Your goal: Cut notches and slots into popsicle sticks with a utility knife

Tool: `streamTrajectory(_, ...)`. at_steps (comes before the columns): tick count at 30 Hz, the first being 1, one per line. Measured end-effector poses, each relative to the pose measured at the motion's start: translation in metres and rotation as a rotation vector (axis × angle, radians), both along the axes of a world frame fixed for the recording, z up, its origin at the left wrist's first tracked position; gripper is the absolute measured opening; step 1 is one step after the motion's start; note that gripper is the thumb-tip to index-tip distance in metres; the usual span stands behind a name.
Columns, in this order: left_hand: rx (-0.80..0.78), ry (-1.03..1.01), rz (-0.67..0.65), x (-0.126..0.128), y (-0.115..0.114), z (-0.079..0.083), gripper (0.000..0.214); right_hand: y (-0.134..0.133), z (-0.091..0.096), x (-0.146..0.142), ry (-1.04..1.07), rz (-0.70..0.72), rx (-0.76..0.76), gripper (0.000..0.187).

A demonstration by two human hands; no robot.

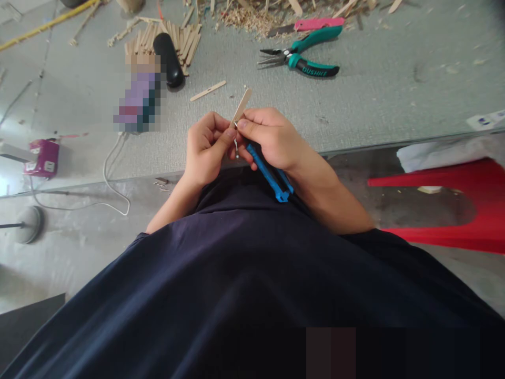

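Note:
My left hand (pixel 207 147) is closed round the lower end of a flat wooden craft stick (pixel 242 106), which points up and to the right. My right hand (pixel 272 138) grips a blue utility knife (pixel 270 176). The knife's handle runs down toward my lap, and its thin blade meets the stick just below my thumbs. Both hands are held together above the near edge of a grey mat (pixel 355 105), over my dark shirt.
On the mat lie green-handled pliers (pixel 303 55), a pink knife (pixel 315 23), a black cylinder (pixel 169 59), a heap of wooden sticks (pixel 185 39), one loose stick (pixel 208 91) and shavings. A purple box (pixel 41 157) and white cable (pixel 114 179) sit left; a red stool (pixel 453 205) stands right.

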State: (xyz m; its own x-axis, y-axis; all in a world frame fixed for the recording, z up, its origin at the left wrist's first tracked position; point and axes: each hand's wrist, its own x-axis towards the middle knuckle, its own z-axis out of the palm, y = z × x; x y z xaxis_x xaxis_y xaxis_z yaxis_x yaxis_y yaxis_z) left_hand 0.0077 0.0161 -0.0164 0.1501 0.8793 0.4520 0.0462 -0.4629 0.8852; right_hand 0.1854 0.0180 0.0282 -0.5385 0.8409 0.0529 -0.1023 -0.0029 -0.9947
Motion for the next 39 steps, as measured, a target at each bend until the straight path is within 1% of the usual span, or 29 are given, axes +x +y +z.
streamTrajectory(5,-0.028,0.01,0.02,0.0,-0.001,-0.001,0.06,-0.001,0.001,0.001,0.008,-0.018,-0.001,0.039)
streamTrajectory(9,-0.019,-0.035,0.016,0.001,0.0,-0.001,0.055,-0.001,0.0,0.0,0.032,-0.045,0.015,0.037)
streamTrajectory(12,-0.013,-0.053,0.029,0.001,0.002,-0.002,0.054,-0.002,-0.001,-0.001,0.007,-0.054,0.033,0.041)
streamTrajectory(17,-0.026,-0.025,0.05,0.003,0.0,-0.003,0.056,-0.001,-0.003,-0.002,-0.02,-0.054,0.057,0.038)
streamTrajectory(23,0.03,-0.107,0.02,0.006,-0.002,-0.001,0.049,0.0,-0.005,-0.003,-0.011,-0.039,0.079,0.039)
streamTrajectory(31,0.049,-0.064,0.064,0.001,0.0,0.001,0.053,0.001,-0.011,-0.002,0.012,-0.043,0.089,0.037)
streamTrajectory(37,0.057,-0.065,0.065,0.002,0.001,-0.003,0.05,0.002,-0.012,-0.004,0.039,-0.118,0.066,0.042)
streamTrajectory(39,0.067,-0.058,0.074,0.002,0.002,-0.004,0.051,0.002,-0.012,-0.004,0.04,-0.115,0.07,0.043)
